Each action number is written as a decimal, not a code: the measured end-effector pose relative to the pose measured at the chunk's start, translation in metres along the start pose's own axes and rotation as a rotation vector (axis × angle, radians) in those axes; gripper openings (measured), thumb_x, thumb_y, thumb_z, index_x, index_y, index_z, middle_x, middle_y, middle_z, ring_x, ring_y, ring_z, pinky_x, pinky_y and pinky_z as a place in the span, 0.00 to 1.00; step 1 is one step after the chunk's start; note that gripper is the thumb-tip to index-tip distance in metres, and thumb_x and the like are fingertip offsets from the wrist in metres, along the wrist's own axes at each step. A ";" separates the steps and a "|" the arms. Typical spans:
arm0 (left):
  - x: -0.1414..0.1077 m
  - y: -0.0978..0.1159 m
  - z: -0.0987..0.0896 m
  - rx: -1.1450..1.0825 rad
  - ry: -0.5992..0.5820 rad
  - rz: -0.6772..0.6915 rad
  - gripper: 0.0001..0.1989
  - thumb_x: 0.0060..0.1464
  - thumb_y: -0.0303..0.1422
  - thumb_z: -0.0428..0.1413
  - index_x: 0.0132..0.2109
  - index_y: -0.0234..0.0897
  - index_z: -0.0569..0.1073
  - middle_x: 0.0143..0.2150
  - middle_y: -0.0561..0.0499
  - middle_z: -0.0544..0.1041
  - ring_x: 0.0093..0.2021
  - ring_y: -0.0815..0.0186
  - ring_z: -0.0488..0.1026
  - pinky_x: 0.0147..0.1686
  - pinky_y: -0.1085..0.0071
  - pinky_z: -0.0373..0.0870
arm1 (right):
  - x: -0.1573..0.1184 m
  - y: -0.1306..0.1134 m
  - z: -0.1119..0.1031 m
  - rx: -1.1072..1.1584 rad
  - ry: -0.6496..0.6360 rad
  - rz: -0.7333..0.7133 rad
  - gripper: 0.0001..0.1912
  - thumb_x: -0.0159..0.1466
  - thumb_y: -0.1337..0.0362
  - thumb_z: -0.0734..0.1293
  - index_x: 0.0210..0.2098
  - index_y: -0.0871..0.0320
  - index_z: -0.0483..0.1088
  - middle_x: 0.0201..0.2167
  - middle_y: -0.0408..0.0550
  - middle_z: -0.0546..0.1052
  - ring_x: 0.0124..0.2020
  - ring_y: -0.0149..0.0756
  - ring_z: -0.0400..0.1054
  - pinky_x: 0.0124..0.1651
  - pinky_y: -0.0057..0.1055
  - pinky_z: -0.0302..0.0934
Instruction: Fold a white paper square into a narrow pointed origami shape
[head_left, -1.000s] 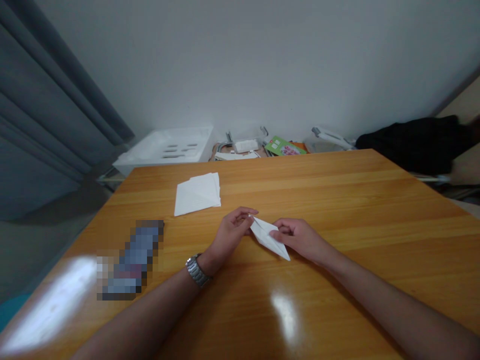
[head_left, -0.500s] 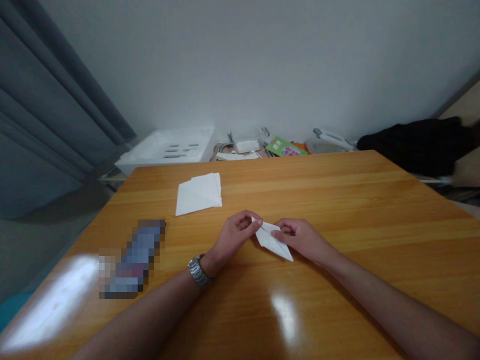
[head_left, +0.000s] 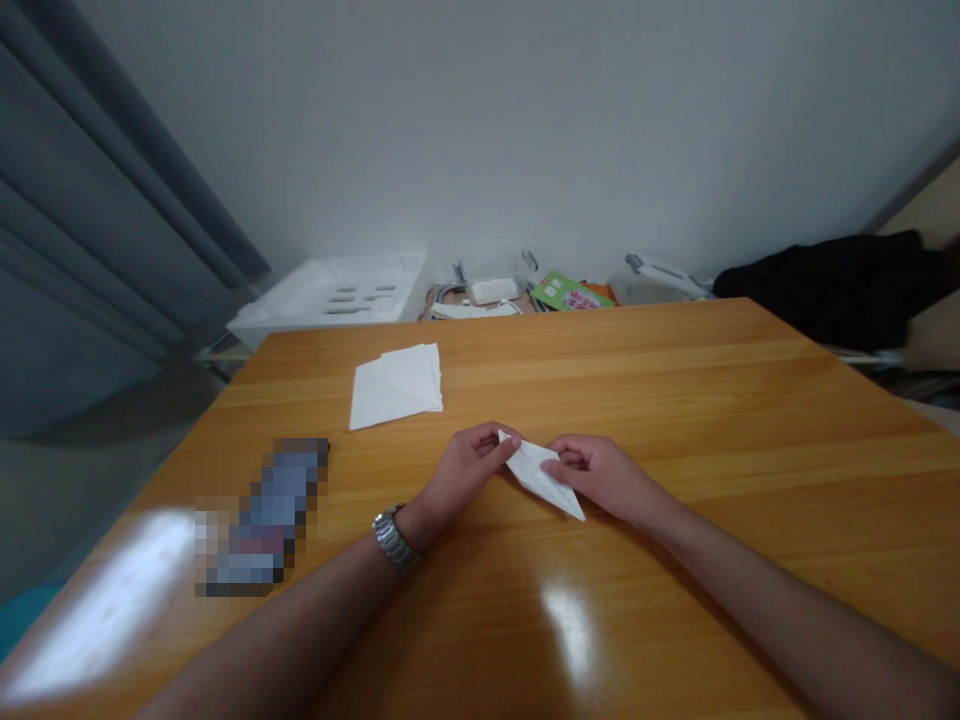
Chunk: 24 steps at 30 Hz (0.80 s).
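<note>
A small piece of folded white paper [head_left: 541, 474] with pointed ends is held between both hands, low over the wooden table [head_left: 675, 390]. My left hand [head_left: 476, 462], with a metal watch [head_left: 395, 538] on its wrist, pinches the upper left end between thumb and fingers. On the other side, my right hand [head_left: 592, 472] grips the right edge, its thumb lying on top of the paper. Fingers under the paper are partly hidden. Farther back to the left lies a stack of white paper sheets [head_left: 396, 386].
A blurred-out, phone-like dark object [head_left: 266, 515] lies on the table's left side. Beyond the far edge are a white tray-like piece [head_left: 330, 290], a green booklet [head_left: 570, 291] and assorted items. Black cloth [head_left: 832, 290] sits at the right, and a grey curtain [head_left: 112, 200] hangs at the left.
The left end of the folded paper and my left hand have shifted very slightly left, and the paper's lower left edge looks flatter. Both hands keep their hold.
</note>
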<state>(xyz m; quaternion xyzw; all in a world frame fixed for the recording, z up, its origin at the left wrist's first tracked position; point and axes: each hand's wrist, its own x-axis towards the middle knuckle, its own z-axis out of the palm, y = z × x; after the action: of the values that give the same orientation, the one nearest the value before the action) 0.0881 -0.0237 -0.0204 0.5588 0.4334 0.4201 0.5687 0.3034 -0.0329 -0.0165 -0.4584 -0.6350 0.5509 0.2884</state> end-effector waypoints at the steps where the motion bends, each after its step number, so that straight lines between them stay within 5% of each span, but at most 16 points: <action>1: 0.000 0.000 0.000 -0.005 -0.004 -0.005 0.17 0.55 0.44 0.63 0.39 0.32 0.78 0.35 0.48 0.79 0.35 0.65 0.75 0.36 0.73 0.71 | 0.000 -0.001 0.000 -0.001 -0.001 0.001 0.16 0.62 0.51 0.69 0.35 0.60 0.73 0.30 0.46 0.78 0.30 0.35 0.70 0.33 0.29 0.59; 13: -0.001 -0.005 0.000 -0.164 -0.014 -0.053 0.18 0.57 0.44 0.62 0.42 0.31 0.79 0.39 0.45 0.81 0.38 0.62 0.78 0.44 0.65 0.76 | 0.000 -0.001 -0.001 0.014 -0.003 -0.015 0.15 0.61 0.52 0.70 0.35 0.60 0.73 0.30 0.45 0.78 0.30 0.35 0.70 0.32 0.29 0.59; 24: -0.001 -0.009 -0.002 -0.137 0.001 -0.033 0.21 0.59 0.48 0.57 0.42 0.31 0.80 0.38 0.45 0.80 0.37 0.63 0.78 0.40 0.68 0.77 | -0.001 0.001 -0.001 -0.005 0.015 0.002 0.15 0.62 0.53 0.70 0.36 0.60 0.74 0.31 0.47 0.79 0.30 0.35 0.70 0.32 0.29 0.59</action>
<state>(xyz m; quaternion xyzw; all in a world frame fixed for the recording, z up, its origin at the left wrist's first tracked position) 0.0862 -0.0242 -0.0288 0.5109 0.4131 0.4396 0.6124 0.3050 -0.0328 -0.0166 -0.4636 -0.6337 0.5464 0.2914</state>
